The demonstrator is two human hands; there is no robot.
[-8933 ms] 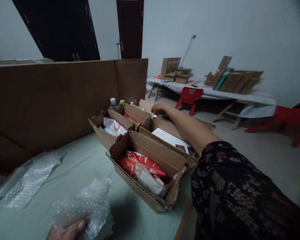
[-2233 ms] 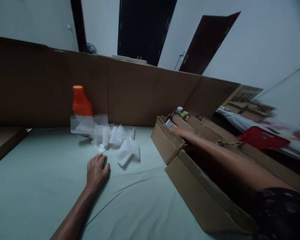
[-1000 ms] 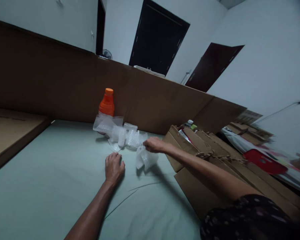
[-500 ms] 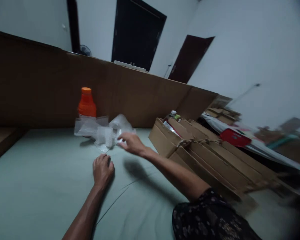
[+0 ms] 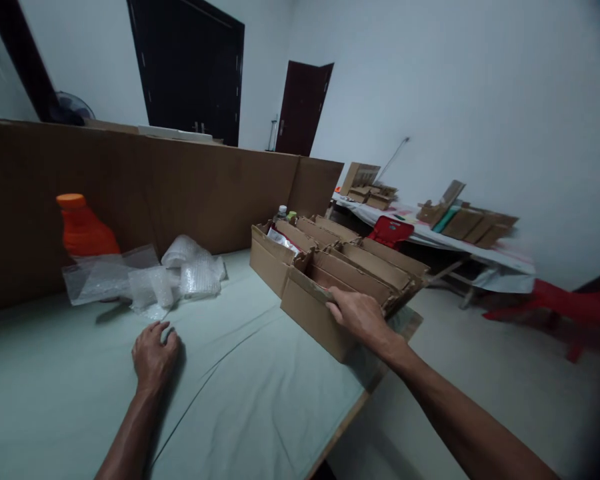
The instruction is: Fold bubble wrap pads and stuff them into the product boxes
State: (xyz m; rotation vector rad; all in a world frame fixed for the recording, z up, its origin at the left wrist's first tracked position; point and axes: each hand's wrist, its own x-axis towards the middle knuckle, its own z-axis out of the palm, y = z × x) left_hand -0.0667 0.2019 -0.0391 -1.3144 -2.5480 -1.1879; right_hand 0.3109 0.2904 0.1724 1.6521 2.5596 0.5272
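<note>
My left hand rests on the pale green table cover, fingers loosely curled, holding nothing. My right hand grips the near rim of the closest open cardboard box, fingers curled over its edge. Behind it stand two more open cardboard boxes with packets inside. A heap of bubble wrap pieces lies left of the boxes, just beyond my left hand. An orange bottle stands behind the wrap against the cardboard wall.
A tall cardboard wall runs along the table's far side. The table edge falls off at right, under the boxes. Across the room stand a red chair and a long table with cardboard pieces.
My right hand left the bubble wrap and swung right onto the rim of the nearest box. My left hand stayed on the table. The view turned right.
</note>
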